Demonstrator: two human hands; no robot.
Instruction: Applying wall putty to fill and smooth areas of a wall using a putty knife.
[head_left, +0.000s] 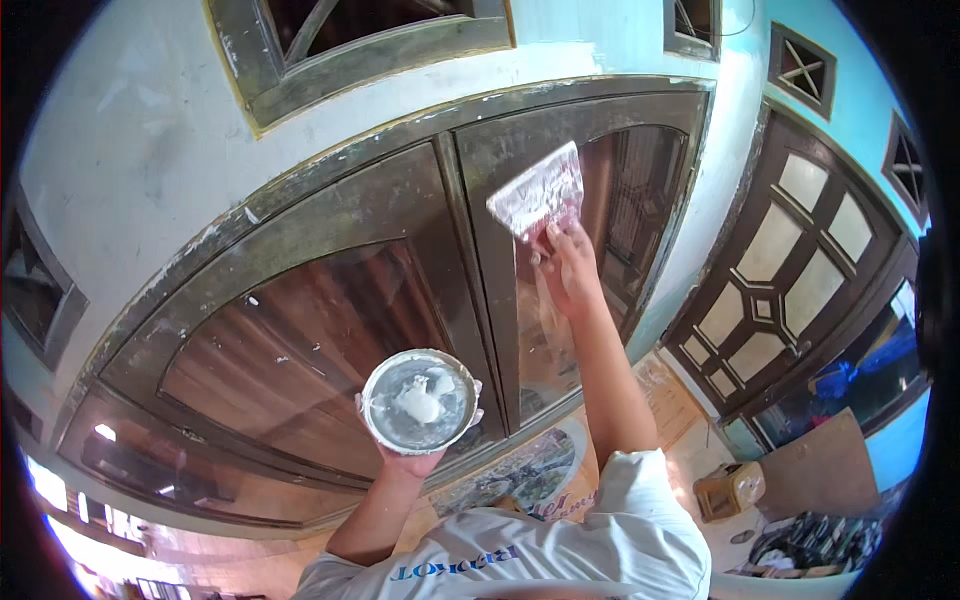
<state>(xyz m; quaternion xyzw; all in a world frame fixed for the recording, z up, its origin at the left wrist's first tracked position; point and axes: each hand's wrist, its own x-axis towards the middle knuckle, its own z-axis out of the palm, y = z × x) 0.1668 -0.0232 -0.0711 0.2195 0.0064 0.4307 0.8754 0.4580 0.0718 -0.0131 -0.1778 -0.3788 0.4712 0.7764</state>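
Observation:
My left hand [412,462] holds up a round shallow container [385,432] from below, its fingers wrapped round the sides. Inside lies a lump of white paste [420,402], with more smeared across the bottom and rim. My right hand [570,265] is raised higher and farther right, closed round the handle of a wide putty knife [540,195]. White paste coats the broad blade, which points up and left. Behind the knife stands a dark wood-framed window [520,125]; whether the blade touches it I cannot tell.
Patchy white wall [130,130] surrounds the window, with a dark vent frame [380,50] above. To the right is a dark door [780,270] with pale panels. A small wooden stool [725,492], a leaning brown board [825,465] and a heap of dark cloth [820,540] sit at lower right.

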